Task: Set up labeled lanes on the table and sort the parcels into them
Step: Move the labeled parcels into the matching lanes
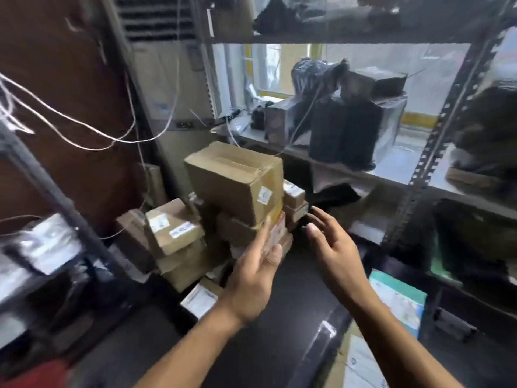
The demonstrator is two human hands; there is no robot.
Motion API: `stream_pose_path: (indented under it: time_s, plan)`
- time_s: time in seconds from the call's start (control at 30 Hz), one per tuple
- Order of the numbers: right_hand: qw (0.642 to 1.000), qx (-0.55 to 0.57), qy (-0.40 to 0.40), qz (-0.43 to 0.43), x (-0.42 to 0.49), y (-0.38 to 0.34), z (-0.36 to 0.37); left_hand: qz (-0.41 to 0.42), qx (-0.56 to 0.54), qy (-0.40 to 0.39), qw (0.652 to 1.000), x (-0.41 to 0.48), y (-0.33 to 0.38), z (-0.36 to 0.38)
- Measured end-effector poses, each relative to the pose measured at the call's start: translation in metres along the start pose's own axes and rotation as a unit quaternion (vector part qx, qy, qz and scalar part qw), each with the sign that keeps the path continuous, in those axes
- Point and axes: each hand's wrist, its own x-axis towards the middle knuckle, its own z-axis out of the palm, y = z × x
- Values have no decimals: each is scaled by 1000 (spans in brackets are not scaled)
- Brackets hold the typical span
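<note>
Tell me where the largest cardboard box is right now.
The largest cardboard box sits centre frame in the head view, atop the stack of smaller parcels, just beyond the left hand.

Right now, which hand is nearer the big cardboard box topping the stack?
Left. The left hand reaches just under the box; the right hand is apart, off to its right.

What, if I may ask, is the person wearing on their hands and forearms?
Nothing visible: the left hand and right hand are gloveless; the left forearm and right forearm are bare to the picture's edge, with no sleeve, watch or bracelet. Blur could hide a thin ring.
</note>
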Motion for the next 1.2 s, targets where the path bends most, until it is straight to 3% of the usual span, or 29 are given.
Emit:
stream_pose_path:
  time_s: [0.13,0.23,0.37,0.5,0.6,0.83,1.03,1.2]
  plan:
    - [994,-2,-109,14,16,7,82,-20,-17,129,991,-15,-24,-72]
    - [982,-18,-183,38,25,17,141,-33,-23,258,965,-12,-51,-121]
    - [977,-80,-187,57,48,32,206,-81,30,380,921,13,-96,-173]
    - [973,-136,-162,94,76,43,245,-177,33,367,913,41,-130,-199]
    - [971,-138,-148,130,92,52,259,-198,22,346,917,52,-141,-203]
    - [970,-149,-135,137,99,62,272,-197,-21,308,930,50,-151,-196]
    - [979,-128,-91,131,87,54,268,-169,9,329,929,37,-142,-185]
    - [983,-95,-98,120,61,46,255,-146,22,356,923,15,-135,-175]
